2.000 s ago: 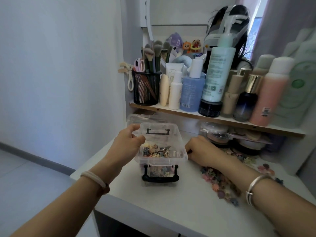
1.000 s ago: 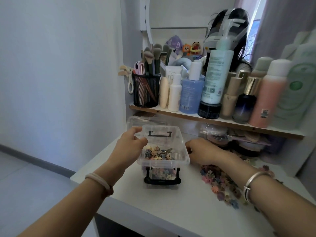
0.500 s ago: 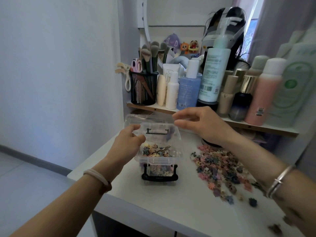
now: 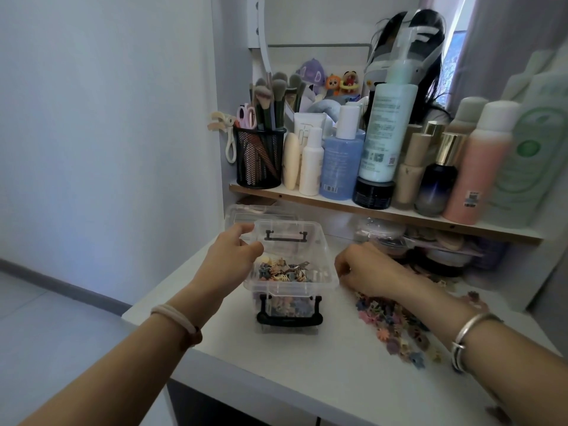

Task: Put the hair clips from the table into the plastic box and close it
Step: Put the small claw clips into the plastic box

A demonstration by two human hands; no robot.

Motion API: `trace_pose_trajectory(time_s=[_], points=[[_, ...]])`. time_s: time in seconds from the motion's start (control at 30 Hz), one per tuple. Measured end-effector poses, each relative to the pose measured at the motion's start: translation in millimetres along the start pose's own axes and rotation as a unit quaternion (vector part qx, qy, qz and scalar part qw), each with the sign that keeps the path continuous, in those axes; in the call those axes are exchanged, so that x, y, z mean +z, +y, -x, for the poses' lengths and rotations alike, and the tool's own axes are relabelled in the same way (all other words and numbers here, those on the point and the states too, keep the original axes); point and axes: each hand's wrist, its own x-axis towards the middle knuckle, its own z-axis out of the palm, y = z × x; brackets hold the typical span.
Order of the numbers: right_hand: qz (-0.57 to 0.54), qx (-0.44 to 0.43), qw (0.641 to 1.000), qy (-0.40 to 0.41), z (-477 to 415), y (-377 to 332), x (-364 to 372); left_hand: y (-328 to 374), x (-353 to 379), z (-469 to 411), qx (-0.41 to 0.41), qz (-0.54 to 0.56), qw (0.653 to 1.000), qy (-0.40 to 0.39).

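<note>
1. Caught the right hand (image 4: 365, 269) back down on the table (image 4: 307, 364), dropped from above the plastic box (image 4: 289, 285) half a second ago onto the loose hair clips (image 4: 387, 318) just right of it.
2. Reads as one drop done and the next grab starting. Can't tell about an actual clip between those curled fingers, what with knuckles up and fingertips buried in the pile.
3. No change for the left hand (image 4: 233, 259): still pinching the box's left rim near the far corner, thumb against fingers, keeping it steady.
4. Same spot for the box too, on the left part of the table, open, partly filled with a mixed heap of clips (image 4: 282, 272), black latch handle (image 4: 289, 318) hanging down at the front.
5. Still plenty outside: a long scatter running from beside the box out under the right forearm, plus a few strays farther right.
6. Guessing several more handfuls before any closing.
7. Probably the lid: that clear piece (image 4: 246, 210) lying just behind the box, under the shelf (image 4: 338, 207). Not sure though, could be another container.
8. Worth watching for small clips skidding toward the table edge during scooping, and for spilling over the rim with the heap getting higher.
</note>
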Motion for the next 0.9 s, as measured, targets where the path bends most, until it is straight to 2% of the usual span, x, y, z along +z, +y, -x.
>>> trace_pose_trajectory(time_s=[0.1, 0.17, 0.27, 0.3, 0.37, 0.47, 0.53, 0.63, 0.9], points=[[-0.074, 0.025, 0.990, 0.116, -2.8, -2.2, -15.5, 0.6, 0.3, 0.6, -0.002, 0.002, 1.000, -0.003], [-0.174, 0.022, 0.965, 0.195, -1.2, -8.8, -34.8, 0.8, 1.0, 0.5, 0.000, 0.000, 1.000, -0.004], [-0.351, -0.052, 0.908, 0.224, 5.7, -23.3, -56.3, 1.3, 3.1, 0.7, -0.003, -0.002, 1.000, -0.007], [-0.357, -0.081, 0.908, 0.205, 8.1, -27.9, -59.5, 1.5, 3.2, 1.3, -0.003, -0.004, 1.000, -0.007], [-0.284, -0.097, 0.939, 0.169, 9.5, -30.5, -59.9, 2.2, 3.5, 1.9, -0.004, -0.004, 1.000, -0.009], [-0.189, -0.031, 0.968, 0.161, 5.7, -15.7, -53.2, 1.8, 3.6, 1.3, -0.003, -0.004, 1.000, -0.010], [-0.133, 0.010, 0.987, 0.091, 4.9, -4.3, -38.1, 2.0, 3.6, 1.1, -0.003, -0.003, 1.000, -0.007], [-0.010, 0.017, 0.999, -0.041, 2.9, 6.7, -7.5, 2.7, 3.5, 2.1, -0.010, -0.004, 1.000, -0.010], [0.026, -0.008, 1.000, -0.008, 1.2, 10.0, 0.4, 2.9, 3.0, 3.2, -0.010, -0.008, 1.000, -0.013]])
